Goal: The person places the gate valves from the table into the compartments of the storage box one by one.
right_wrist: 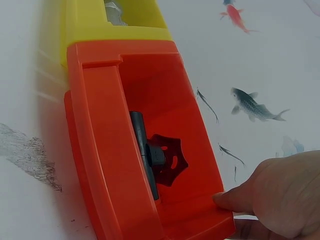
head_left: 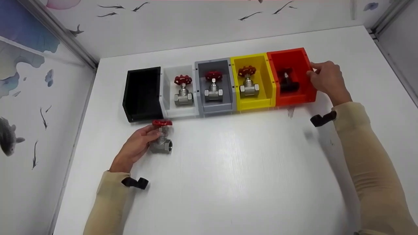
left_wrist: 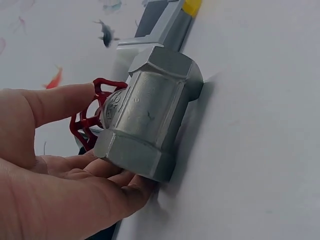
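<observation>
In the head view my left hand [head_left: 135, 147] holds a silver metal gate valve [head_left: 161, 147] upright by its neck, just under the red handwheel, in front of the black bin [head_left: 143, 119]. The left wrist view shows the valve's hexagonal body [left_wrist: 145, 115] close up, fingers beneath it; whether it touches the table cannot be told. At the far end of the row, my right hand [head_left: 328, 78] pinches the right wall of the red bin [head_left: 295, 100]. Inside that bin lies a black valve [right_wrist: 145, 155] with a dark red handwheel. The thumb overlaps the rim in the right wrist view.
Between the black and red bins stand a white bin [head_left: 179, 113], a grey bin [head_left: 217, 108] and a yellow bin [head_left: 256, 105], joined side by side. Each of these three contains a silver valve with a red handwheel. Printed walls border the white table [head_left: 228, 169].
</observation>
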`<state>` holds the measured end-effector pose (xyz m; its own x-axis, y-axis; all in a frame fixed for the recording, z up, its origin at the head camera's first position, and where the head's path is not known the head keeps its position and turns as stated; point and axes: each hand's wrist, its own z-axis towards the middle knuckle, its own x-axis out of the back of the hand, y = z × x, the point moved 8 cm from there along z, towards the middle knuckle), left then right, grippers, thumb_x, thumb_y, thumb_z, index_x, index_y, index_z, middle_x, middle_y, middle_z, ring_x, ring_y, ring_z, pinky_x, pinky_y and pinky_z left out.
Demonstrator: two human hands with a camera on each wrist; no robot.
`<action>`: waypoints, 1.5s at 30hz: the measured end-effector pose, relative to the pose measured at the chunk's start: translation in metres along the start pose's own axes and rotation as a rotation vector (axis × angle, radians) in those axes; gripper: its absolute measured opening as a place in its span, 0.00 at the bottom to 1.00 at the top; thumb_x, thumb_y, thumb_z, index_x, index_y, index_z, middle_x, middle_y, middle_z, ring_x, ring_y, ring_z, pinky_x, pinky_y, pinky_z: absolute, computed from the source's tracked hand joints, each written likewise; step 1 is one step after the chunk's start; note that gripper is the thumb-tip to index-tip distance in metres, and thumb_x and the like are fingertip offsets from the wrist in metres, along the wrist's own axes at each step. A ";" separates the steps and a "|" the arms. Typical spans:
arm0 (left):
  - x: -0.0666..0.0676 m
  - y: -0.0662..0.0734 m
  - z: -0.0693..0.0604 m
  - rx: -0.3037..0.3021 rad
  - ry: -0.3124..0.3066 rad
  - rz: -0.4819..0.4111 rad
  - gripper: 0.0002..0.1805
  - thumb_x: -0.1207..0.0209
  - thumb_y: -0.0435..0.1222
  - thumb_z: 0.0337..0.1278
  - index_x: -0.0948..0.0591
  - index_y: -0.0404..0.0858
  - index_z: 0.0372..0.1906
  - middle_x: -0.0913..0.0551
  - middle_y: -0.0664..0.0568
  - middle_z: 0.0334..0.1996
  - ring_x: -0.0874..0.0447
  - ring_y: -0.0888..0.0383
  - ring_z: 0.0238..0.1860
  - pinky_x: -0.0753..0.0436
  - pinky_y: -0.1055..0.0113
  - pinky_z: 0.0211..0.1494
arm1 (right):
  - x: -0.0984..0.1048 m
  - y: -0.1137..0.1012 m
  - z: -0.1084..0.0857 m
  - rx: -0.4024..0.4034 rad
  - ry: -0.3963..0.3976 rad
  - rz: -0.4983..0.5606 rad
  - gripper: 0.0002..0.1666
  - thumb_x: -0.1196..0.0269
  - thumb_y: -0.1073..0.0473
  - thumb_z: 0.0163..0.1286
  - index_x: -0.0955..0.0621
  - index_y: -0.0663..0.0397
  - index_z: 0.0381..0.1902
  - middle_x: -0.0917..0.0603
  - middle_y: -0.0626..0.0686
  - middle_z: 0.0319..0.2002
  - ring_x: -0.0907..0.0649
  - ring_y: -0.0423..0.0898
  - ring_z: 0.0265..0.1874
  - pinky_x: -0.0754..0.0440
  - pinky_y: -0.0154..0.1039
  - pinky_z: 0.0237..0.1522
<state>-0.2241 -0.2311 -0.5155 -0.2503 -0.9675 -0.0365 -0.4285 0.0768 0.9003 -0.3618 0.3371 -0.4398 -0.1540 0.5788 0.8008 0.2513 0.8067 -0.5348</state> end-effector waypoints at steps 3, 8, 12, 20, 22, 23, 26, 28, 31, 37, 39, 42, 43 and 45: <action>0.000 -0.001 0.002 -0.017 0.006 0.005 0.29 0.43 0.32 0.69 0.36 0.29 0.71 0.21 0.50 0.54 0.26 0.62 0.53 0.29 0.71 0.56 | -0.001 0.000 0.001 -0.009 -0.008 -0.001 0.32 0.52 0.50 0.79 0.45 0.48 0.75 0.26 0.71 0.62 0.25 0.58 0.47 0.21 0.36 0.37; 0.001 -0.002 0.003 -0.040 0.014 0.005 0.29 0.42 0.30 0.68 0.35 0.29 0.70 0.19 0.51 0.50 0.23 0.63 0.50 0.27 0.71 0.54 | -0.001 0.000 0.001 -0.018 -0.021 -0.001 0.32 0.53 0.50 0.79 0.46 0.48 0.76 0.27 0.71 0.63 0.26 0.58 0.47 0.21 0.36 0.38; 0.001 -0.001 0.003 -0.048 0.028 -0.001 0.28 0.41 0.30 0.67 0.34 0.29 0.69 0.18 0.53 0.48 0.22 0.63 0.49 0.26 0.72 0.52 | 0.000 -0.001 0.000 -0.003 -0.013 -0.006 0.32 0.52 0.51 0.79 0.45 0.49 0.76 0.25 0.71 0.60 0.25 0.57 0.45 0.23 0.33 0.33; 0.003 0.001 0.002 -0.050 0.079 -0.035 0.27 0.40 0.29 0.65 0.31 0.31 0.66 0.17 0.56 0.46 0.19 0.63 0.49 0.23 0.73 0.52 | 0.001 -0.002 -0.002 0.019 0.011 -0.006 0.31 0.51 0.51 0.79 0.42 0.50 0.75 0.24 0.71 0.56 0.24 0.57 0.43 0.24 0.30 0.29; 0.004 0.001 0.001 -0.044 0.095 -0.042 0.25 0.40 0.29 0.65 0.30 0.30 0.65 0.17 0.56 0.45 0.19 0.64 0.48 0.23 0.73 0.50 | 0.001 -0.001 -0.002 0.015 0.008 -0.007 0.32 0.51 0.51 0.79 0.43 0.50 0.75 0.24 0.71 0.56 0.24 0.57 0.43 0.24 0.31 0.30; 0.005 0.001 0.002 -0.040 0.101 -0.041 0.25 0.40 0.29 0.66 0.30 0.30 0.65 0.17 0.56 0.45 0.19 0.64 0.47 0.22 0.73 0.50 | 0.001 -0.001 -0.002 0.012 0.006 -0.008 0.32 0.51 0.51 0.79 0.43 0.49 0.75 0.24 0.71 0.56 0.25 0.57 0.43 0.24 0.31 0.30; 0.005 0.001 0.002 -0.035 0.115 -0.043 0.23 0.41 0.29 0.66 0.30 0.29 0.64 0.16 0.57 0.43 0.18 0.64 0.46 0.22 0.73 0.49 | 0.001 -0.001 -0.002 0.009 0.005 -0.006 0.32 0.51 0.51 0.79 0.44 0.49 0.75 0.25 0.71 0.57 0.24 0.57 0.43 0.24 0.32 0.31; 0.006 0.001 0.001 -0.033 0.121 -0.041 0.22 0.42 0.28 0.67 0.30 0.28 0.63 0.16 0.57 0.42 0.18 0.65 0.45 0.22 0.73 0.48 | 0.001 -0.001 -0.002 0.008 0.005 -0.003 0.32 0.51 0.51 0.79 0.43 0.49 0.75 0.25 0.71 0.57 0.24 0.57 0.44 0.24 0.31 0.31; 0.005 0.002 0.001 -0.033 0.117 -0.039 0.23 0.43 0.28 0.68 0.31 0.27 0.64 0.16 0.57 0.42 0.18 0.65 0.45 0.22 0.74 0.48 | 0.001 -0.001 -0.002 0.008 0.007 0.001 0.32 0.51 0.51 0.79 0.43 0.49 0.75 0.24 0.71 0.57 0.24 0.57 0.44 0.23 0.31 0.30; 0.003 0.006 -0.001 -0.035 0.090 -0.054 0.23 0.43 0.31 0.69 0.32 0.30 0.66 0.15 0.53 0.45 0.19 0.63 0.46 0.23 0.73 0.47 | 0.001 0.000 -0.001 -0.001 0.002 0.006 0.32 0.51 0.51 0.79 0.44 0.49 0.75 0.25 0.72 0.59 0.24 0.58 0.46 0.23 0.31 0.31; 0.002 0.006 -0.003 -0.028 0.081 -0.056 0.23 0.43 0.32 0.69 0.31 0.31 0.65 0.15 0.52 0.45 0.19 0.63 0.46 0.23 0.73 0.45 | 0.000 0.000 -0.001 -0.001 -0.001 0.004 0.32 0.51 0.51 0.79 0.44 0.49 0.75 0.25 0.72 0.59 0.24 0.58 0.46 0.22 0.32 0.32; 0.000 0.007 -0.004 -0.023 0.066 -0.053 0.23 0.43 0.33 0.70 0.31 0.32 0.65 0.14 0.53 0.44 0.19 0.63 0.43 0.23 0.73 0.43 | 0.000 0.000 -0.001 -0.001 -0.006 0.010 0.32 0.51 0.51 0.79 0.44 0.48 0.76 0.26 0.72 0.60 0.24 0.59 0.47 0.22 0.32 0.33; 0.000 0.007 -0.005 -0.025 0.062 -0.049 0.23 0.43 0.33 0.70 0.31 0.31 0.65 0.14 0.54 0.42 0.20 0.63 0.42 0.23 0.73 0.42 | 0.000 0.000 -0.001 0.000 -0.005 0.014 0.32 0.51 0.51 0.79 0.44 0.49 0.76 0.26 0.72 0.60 0.24 0.59 0.47 0.22 0.32 0.33; -0.002 0.009 -0.005 -0.036 0.053 -0.046 0.23 0.43 0.32 0.70 0.31 0.30 0.66 0.14 0.55 0.41 0.20 0.64 0.41 0.24 0.74 0.42 | 0.000 -0.001 -0.002 0.009 0.003 0.009 0.32 0.50 0.51 0.79 0.43 0.49 0.75 0.25 0.72 0.59 0.23 0.58 0.46 0.22 0.31 0.31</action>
<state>-0.2232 -0.2299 -0.5053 -0.1841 -0.9813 -0.0564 -0.4070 0.0239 0.9131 -0.3605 0.3365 -0.4386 -0.1484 0.5857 0.7968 0.2445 0.8025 -0.5443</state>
